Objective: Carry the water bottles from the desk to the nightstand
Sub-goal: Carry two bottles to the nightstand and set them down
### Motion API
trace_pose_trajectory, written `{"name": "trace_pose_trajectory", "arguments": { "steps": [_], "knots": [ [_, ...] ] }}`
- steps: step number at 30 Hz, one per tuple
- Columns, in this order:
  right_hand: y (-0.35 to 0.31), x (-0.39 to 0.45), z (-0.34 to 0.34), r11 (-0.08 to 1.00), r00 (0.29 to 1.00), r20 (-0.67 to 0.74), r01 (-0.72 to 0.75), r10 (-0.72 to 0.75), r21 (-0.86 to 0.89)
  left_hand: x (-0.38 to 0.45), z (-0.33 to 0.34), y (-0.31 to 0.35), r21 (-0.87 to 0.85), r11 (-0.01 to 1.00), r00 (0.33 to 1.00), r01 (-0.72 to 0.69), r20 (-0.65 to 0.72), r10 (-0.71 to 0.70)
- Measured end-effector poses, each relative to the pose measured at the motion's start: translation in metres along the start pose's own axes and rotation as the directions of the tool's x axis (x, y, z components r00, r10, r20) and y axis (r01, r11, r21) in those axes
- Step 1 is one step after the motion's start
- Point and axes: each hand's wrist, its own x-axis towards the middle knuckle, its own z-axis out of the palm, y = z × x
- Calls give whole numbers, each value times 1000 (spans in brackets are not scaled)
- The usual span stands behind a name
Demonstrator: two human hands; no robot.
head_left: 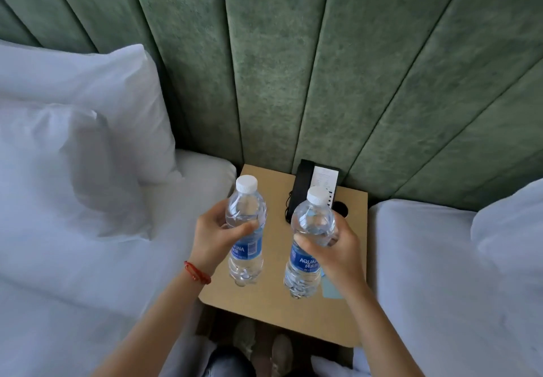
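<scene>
While both arms reach forward over the nightstand [282, 312], each hand holds one water bottle upright above its wooden top. From the head view, the left hand [214, 238] has its grip curled round the shoulder of the left bottle [246, 230], thumb across the front just above the blue label and fingers wrapped behind. A red string bracelet [197, 272] sits on that wrist. The right hand [338, 252] has its grip closed round the right bottle [308, 241] at about the same height, thumb across the front above the label and fingers round the far side. Both bottles are clear, white-capped and look full; whether their bases touch the top or hang just above it I cannot tell. They stand near each other but apart.

Behind the right bottle, at the back of the nightstand, lies a black phone [305, 188] with a white card on it, its cord trailing down the left side. A pale blue card [333, 288] lies on the top under the right forearm. White beds flank the nightstand, with pillows [88, 141] on the left one, and a green padded headboard [293, 68] rises behind. Shoes [264, 344] show on the floor below.
</scene>
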Motion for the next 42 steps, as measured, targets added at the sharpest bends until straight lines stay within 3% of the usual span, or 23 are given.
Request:
{"name": "trace_pose_trajectory", "arguments": {
  "steps": [7, 21, 42],
  "knots": [
    [39, 47, 34, 996, 996, 22, -88, 88, -35, 61, -11, -52, 56, 994, 987, 99, 120, -105],
    [115, 125, 80, 958, 958, 44, -284, 283, 31, 141, -2, -141, 119, 950, 948, 287, 109, -300],
    [176, 136, 98, 939, 939, 44, -342, 340, 32, 147, 1, -204, 180, 939, 928, 293, 183, -324]
  ]
}}
